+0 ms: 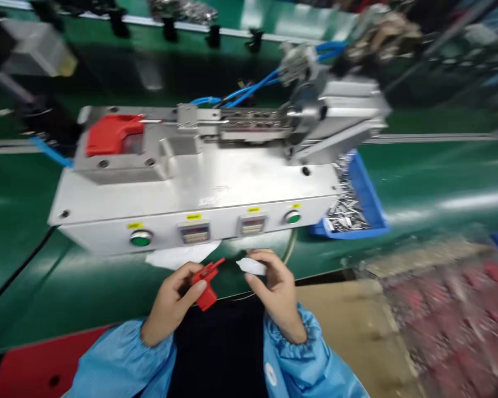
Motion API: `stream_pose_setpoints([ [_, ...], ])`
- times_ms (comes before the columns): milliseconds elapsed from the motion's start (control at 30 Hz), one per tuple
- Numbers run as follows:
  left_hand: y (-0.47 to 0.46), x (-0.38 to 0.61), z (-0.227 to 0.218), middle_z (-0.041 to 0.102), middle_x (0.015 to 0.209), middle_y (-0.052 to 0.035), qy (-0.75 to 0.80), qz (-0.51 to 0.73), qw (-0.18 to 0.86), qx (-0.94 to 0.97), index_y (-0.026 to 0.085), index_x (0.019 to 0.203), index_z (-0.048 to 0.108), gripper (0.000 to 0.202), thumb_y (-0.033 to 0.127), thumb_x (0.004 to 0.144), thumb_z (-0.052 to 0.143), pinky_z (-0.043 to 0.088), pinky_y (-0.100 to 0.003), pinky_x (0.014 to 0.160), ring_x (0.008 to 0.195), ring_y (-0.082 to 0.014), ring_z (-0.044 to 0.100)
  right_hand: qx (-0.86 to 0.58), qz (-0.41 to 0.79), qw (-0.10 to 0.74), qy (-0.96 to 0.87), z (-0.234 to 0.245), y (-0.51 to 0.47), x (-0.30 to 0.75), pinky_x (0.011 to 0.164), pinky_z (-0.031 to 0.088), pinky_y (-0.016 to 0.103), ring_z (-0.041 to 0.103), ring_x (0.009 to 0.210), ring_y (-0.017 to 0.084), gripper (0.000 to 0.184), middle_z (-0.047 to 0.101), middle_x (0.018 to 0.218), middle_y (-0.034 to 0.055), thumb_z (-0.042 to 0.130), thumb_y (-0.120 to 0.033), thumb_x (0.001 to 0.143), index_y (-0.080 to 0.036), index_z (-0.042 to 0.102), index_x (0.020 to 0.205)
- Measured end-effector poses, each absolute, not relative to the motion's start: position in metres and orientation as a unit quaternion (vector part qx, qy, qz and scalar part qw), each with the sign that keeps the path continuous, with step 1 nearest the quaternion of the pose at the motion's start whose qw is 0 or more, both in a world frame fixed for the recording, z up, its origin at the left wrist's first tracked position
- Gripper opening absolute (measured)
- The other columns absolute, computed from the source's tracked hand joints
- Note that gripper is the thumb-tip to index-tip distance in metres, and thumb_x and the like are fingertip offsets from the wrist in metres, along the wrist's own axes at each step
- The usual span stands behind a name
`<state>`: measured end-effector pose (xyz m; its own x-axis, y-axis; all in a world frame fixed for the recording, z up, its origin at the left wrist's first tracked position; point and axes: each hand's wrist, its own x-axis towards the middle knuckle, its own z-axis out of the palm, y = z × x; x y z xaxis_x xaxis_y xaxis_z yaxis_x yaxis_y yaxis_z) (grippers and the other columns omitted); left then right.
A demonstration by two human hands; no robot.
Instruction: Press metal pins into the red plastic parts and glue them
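Note:
My left hand point(175, 298) grips a red plastic part point(207, 284) shaped like a small pistol, its thin tip pointing up and right. Across a short gap, my right hand point(276, 287) pinches a small white bottle point(252, 266) with a pointed tip aimed left at the red part. Just beyond both hands stands a metal bench machine point(232, 177). Another red pistol-shaped part point(115, 134) lies in the fixture at the machine's left end, with a thin metal rod at its tip.
A blue bin point(369, 193) of small metal pieces sits by the machine's right end. Green buttons point(141, 239) line its front. White paper point(182, 255) lies under the front edge. At lower right, a cardboard box point(348, 331) adjoins plastic-wrapped red parts point(452, 309).

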<state>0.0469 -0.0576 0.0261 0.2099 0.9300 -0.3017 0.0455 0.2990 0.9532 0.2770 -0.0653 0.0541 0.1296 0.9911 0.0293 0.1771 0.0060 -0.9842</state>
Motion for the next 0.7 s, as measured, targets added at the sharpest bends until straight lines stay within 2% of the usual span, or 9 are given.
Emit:
stream_pose_setpoints([
  [100, -0.055, 0.038, 0.019, 0.068, 0.078, -0.0005, 0.518, 0.313, 0.652, 0.457, 0.02, 0.095, 0.073, 0.038, 0.058, 0.091, 0.077, 0.047, -0.025, 0.061, 0.065, -0.0159, 0.058, -0.597, 0.381, 0.464, -0.532, 0.053, -0.059, 0.276, 0.111, 0.053, 0.043, 0.067, 0.126, 0.026, 0.02, 0.076, 0.111, 0.0082, 0.065, -0.021, 0.09, -0.024, 0.067, 0.11],
  [167, -0.053, 0.034, 0.015, 0.068, 0.081, -0.0012, 0.512, 0.302, 0.672, 0.442, 0.02, 0.097, 0.073, 0.038, 0.057, 0.092, 0.075, 0.048, -0.024, 0.063, 0.068, -0.0162, 0.058, -0.61, 0.357, 0.445, -0.55, 0.05, -0.055, 0.276, 0.112, 0.052, 0.042, 0.065, 0.129, 0.026, 0.02, 0.076, 0.112, 0.0079, 0.063, -0.019, 0.09, -0.024, 0.066, 0.109],
  [367, -0.055, 0.02, 0.019, 0.06, 0.074, -0.0011, 0.488, 0.356, 0.679, 0.418, 0.017, 0.091, 0.069, 0.04, 0.057, 0.091, 0.076, 0.043, -0.024, 0.06, 0.065, -0.0148, 0.05, -0.63, 0.305, 0.422, -0.576, 0.044, -0.054, 0.282, 0.102, 0.056, 0.039, 0.071, 0.107, 0.023, 0.016, 0.075, 0.111, 0.0072, 0.064, -0.022, 0.095, -0.023, 0.067, 0.11],
  [567, -0.054, 0.016, 0.018, 0.059, 0.072, -0.0017, 0.473, 0.365, 0.675, 0.434, 0.017, 0.091, 0.07, 0.041, 0.058, 0.093, 0.073, 0.042, -0.026, 0.059, 0.062, -0.0149, 0.049, -0.642, 0.277, 0.379, -0.606, 0.046, -0.057, 0.292, 0.101, 0.058, 0.043, 0.07, 0.112, 0.026, 0.028, 0.073, 0.119, 0.0089, 0.065, -0.028, 0.099, -0.024, 0.066, 0.126],
  [700, -0.059, 0.014, 0.019, 0.066, 0.079, -0.0038, 0.499, 0.361, 0.644, 0.453, 0.019, 0.095, 0.072, 0.036, 0.055, 0.094, 0.074, 0.048, -0.028, 0.062, 0.067, -0.018, 0.057, -0.644, 0.26, 0.369, -0.618, 0.061, -0.077, 0.307, 0.1, 0.06, 0.044, 0.07, 0.115, 0.027, 0.026, 0.073, 0.123, 0.0106, 0.062, -0.028, 0.103, -0.024, 0.067, 0.128],
])
